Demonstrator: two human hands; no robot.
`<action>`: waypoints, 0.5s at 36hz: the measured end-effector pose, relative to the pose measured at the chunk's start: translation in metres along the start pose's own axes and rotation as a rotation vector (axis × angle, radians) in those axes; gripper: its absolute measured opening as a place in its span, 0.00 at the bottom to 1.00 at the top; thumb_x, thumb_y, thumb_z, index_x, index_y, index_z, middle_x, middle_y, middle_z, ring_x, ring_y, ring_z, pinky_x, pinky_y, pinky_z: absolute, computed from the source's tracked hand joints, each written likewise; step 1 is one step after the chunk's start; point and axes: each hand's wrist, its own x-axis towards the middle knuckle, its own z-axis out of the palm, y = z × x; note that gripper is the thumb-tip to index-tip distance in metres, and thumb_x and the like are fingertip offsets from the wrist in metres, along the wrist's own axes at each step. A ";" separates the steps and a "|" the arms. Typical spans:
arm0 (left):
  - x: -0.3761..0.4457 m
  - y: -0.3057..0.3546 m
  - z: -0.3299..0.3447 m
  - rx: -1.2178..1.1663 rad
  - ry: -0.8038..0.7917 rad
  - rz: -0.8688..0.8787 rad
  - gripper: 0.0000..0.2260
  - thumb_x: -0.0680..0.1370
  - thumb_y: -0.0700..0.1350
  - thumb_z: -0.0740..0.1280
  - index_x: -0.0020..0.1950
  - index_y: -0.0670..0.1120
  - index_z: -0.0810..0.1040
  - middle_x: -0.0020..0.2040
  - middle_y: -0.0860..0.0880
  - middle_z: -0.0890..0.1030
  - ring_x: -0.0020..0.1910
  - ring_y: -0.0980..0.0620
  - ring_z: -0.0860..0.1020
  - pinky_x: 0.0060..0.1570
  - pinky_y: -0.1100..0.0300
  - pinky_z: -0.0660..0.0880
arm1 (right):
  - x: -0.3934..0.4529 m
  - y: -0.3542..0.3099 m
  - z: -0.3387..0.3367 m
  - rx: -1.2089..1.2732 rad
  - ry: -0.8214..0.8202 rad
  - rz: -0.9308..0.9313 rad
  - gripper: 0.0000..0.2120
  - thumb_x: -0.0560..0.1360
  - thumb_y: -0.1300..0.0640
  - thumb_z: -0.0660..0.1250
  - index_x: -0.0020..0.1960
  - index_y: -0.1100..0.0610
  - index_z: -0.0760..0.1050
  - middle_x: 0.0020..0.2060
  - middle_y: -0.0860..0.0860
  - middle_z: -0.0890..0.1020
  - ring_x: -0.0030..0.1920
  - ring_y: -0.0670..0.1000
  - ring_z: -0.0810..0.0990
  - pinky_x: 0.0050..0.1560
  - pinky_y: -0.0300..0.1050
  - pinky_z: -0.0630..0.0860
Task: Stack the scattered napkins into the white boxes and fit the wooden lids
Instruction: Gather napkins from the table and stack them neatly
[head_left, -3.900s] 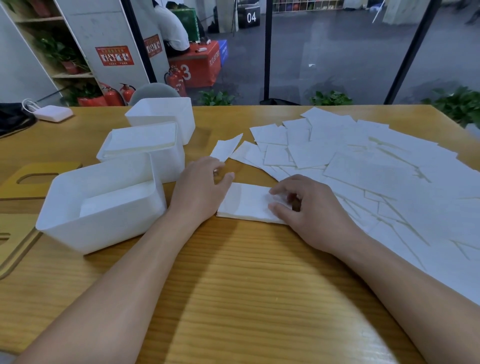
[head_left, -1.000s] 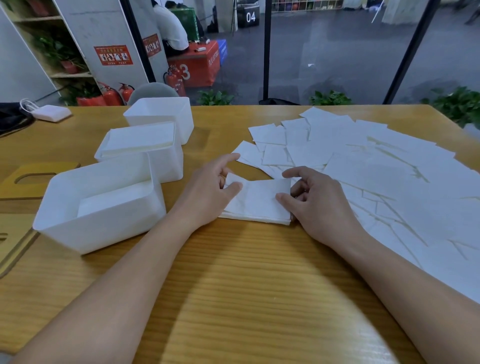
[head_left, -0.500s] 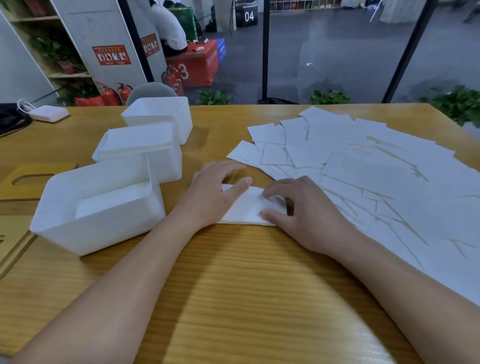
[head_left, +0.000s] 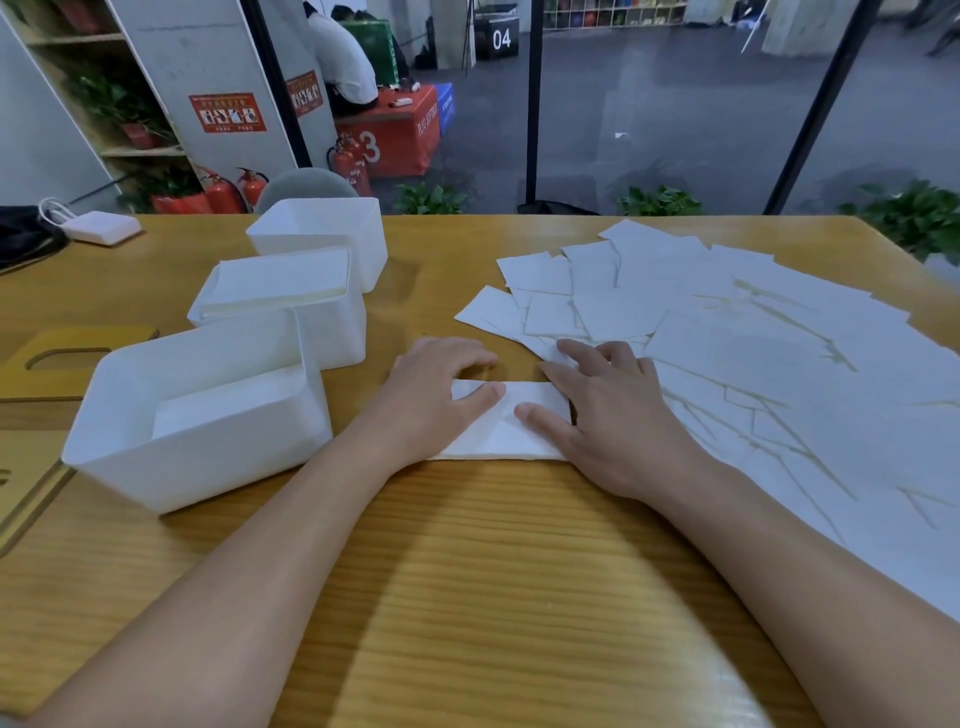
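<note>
While scattered napkins (head_left: 727, 332) cover the wooden desk (head_left: 493, 597) before a glass wall, a napkin stack (head_left: 504, 436) beside the white boxes (head_left: 197, 415) is pressed flat by left hand (head_left: 431, 400) and right hand (head_left: 613, 415), fingers extended.

Just one view here, so nothing overlaps with a second camera. It's a wide-angle cam worn on the person's head, looking forward and down over the wooden counter (head_left: 467, 597). Both forearms come in from the bottom edge, so it sits close above the near side of the counter, with the left hand (head_left: 441, 395) and right hand (head_left: 613, 415) about mid-frame. The upper part looks past the far edge into a dim hall behind glass. Straight lines bow near the edges, typical fisheye stretch.
</note>
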 end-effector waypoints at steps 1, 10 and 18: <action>0.000 0.000 0.000 0.001 -0.001 0.000 0.17 0.84 0.59 0.68 0.73 0.57 0.80 0.71 0.65 0.76 0.77 0.60 0.65 0.77 0.44 0.67 | 0.000 0.000 -0.001 -0.001 0.006 0.002 0.40 0.78 0.24 0.45 0.76 0.46 0.74 0.81 0.48 0.68 0.75 0.56 0.64 0.72 0.55 0.60; 0.000 -0.001 -0.002 0.026 -0.018 0.005 0.18 0.85 0.60 0.68 0.73 0.57 0.80 0.69 0.68 0.74 0.77 0.60 0.65 0.79 0.45 0.65 | -0.002 0.006 -0.006 0.019 0.038 0.005 0.30 0.80 0.30 0.58 0.63 0.54 0.81 0.69 0.47 0.80 0.69 0.53 0.72 0.68 0.50 0.67; -0.002 0.004 -0.004 0.036 -0.035 -0.004 0.19 0.85 0.60 0.67 0.74 0.56 0.79 0.73 0.64 0.74 0.78 0.60 0.63 0.79 0.48 0.64 | -0.004 0.008 -0.007 0.103 0.094 -0.004 0.29 0.80 0.31 0.62 0.69 0.49 0.81 0.71 0.47 0.78 0.70 0.52 0.71 0.70 0.52 0.67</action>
